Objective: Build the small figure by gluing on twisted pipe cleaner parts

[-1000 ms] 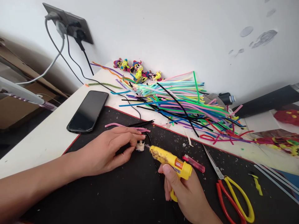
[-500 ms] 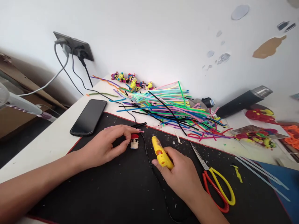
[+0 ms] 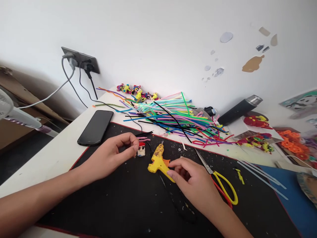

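Observation:
A yellow glue gun (image 3: pixel 158 161) with a stained nozzle end lies on its side over the black mat (image 3: pixel 119 201). My right hand (image 3: pixel 195 181) pinches its handle between thumb and fingers. My left hand (image 3: pixel 117 153) is closed in a pinch, thumb and forefinger tips together. Right beside those tips sits a small craft piece (image 3: pixel 141 150) with a red top, a white lower part and dark eye-like spots. Whether the fingers grip its edge or something tiny is hidden. Behind the piece lie short pink pipe cleaners (image 3: pixel 143 138).
Scissors (image 3: pixel 213 175) with red and yellow handles lie right of my right hand. A phone (image 3: pixel 95 128) rests at the left. Further back are a heap of pipe cleaners (image 3: pixel 168 112) and a dark flask (image 3: pixel 237 110). Clear glue sticks (image 3: pixel 262 175) lie at the right.
The glue gun has turned and been lowered flat on the mat, and my right hand's grip has shifted along its handle. My left fingers have drawn in. The view has swung right.

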The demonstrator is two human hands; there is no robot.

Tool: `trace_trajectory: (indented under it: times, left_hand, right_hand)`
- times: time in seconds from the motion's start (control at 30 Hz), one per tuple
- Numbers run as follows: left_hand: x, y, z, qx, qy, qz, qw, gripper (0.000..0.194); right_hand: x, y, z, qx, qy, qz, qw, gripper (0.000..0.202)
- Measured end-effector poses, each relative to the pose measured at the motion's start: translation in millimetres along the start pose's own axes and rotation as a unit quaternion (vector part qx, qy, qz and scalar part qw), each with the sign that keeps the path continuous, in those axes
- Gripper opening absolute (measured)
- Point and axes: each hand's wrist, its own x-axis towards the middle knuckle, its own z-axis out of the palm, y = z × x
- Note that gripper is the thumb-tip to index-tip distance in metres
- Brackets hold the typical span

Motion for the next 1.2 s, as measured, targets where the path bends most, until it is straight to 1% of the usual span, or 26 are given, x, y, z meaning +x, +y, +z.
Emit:
trace_trajectory:
  times: [0.07, 0.13, 0.17, 0.27, 0.37, 0.5, 0.63, 0.83, 0.9, 1.0, 1.03, 1.1, 1.17, 1.2]
  left_hand:
    - [-3.5, 4.3, 4.8, 0.015, -0.01, 0.005, 1.0, 0.036]
    - [-7.5, 7.9, 10.3, 0.025, -0.019, 0.016, 0.999, 0.032]
    - [-9.6, 9.6, 12.9, 0.025, -0.023, 0.022, 0.999, 0.03]
    - [-16.4, 15.2, 18.9, 0.023, -0.034, 0.036, 0.998, 0.024]
    - [-23.0, 20.1, 21.2, 0.038, -0.039, 0.036, 0.998, 0.02]
    - [-27.4, 22.5, 21.6, 0.051, -0.04, 0.021, 0.998, 0.019]
    - [-25.3, 19.8, 22.3, 0.06, -0.038, 0.012, 0.997, 0.016]
    - [-22.0, 13.1, 26.8, 0.057, -0.051, 0.005, 0.997, 0.014]
    - [-22.4, 12.2, 27.7, 0.056, -0.051, 0.009, 0.997, 0.017]
    - [-22.0, 10.8, 23.9, 0.046, -0.058, 0.022, 0.997, 0.029]
    - [-21.1, 9.5, 20.9, 0.045, -0.053, 0.026, 0.997, 0.032]
    - [-17.7, 4.2, 12.9, 0.071, -0.019, 0.043, 0.996, 0.033]
    - [-12.9, -5.1, 4.7, 0.146, 0.034, 0.073, 0.986, 0.032]
    - [-10.3, -10.8, 1.5, 0.198, 0.038, 0.101, 0.974, 0.035]
  right_hand:
    - [-0.1, -9.6, 6.4, 0.085, -0.009, 0.025, 0.996, 0.017]
    - [3.2, -19.2, 14.3, 0.155, -0.022, 0.034, 0.987, 0.017]
    - [5.7, -23.7, 18.2, 0.184, -0.021, 0.029, 0.982, 0.018]
    - [13.2, -33.9, 27.8, 0.223, -0.017, 0.001, 0.975, 0.018]
    - [16.5, -38.5, 33.8, 0.241, -0.021, -0.01, 0.97, 0.016]
    - [15.5, -38.1, 38.3, 0.257, -0.036, 0.001, 0.966, 0.015]
    - [16.0, -36.2, 40.9, 0.263, -0.038, 0.004, 0.964, 0.012]
    - [18.5, -35.1, 43.8, 0.271, -0.041, 0.011, 0.962, 0.01]
    - [18.8, -34.8, 43.9, 0.27, -0.042, 0.011, 0.962, 0.01]
    - [18.6, -32.5, 41.9, 0.278, -0.04, 0.015, 0.96, 0.011]
    - [18.4, -31.0, 40.7, 0.286, -0.038, 0.019, 0.957, 0.012]
    - [17.9, -26.6, 38.0, 0.311, -0.034, 0.029, 0.949, 0.015]
    - [16.7, -21.3, 35.5, 0.333, -0.035, 0.04, 0.941, 0.018]
    - [15.8, -18.8, 34.7, 0.34, -0.037, 0.046, 0.939, 0.018]
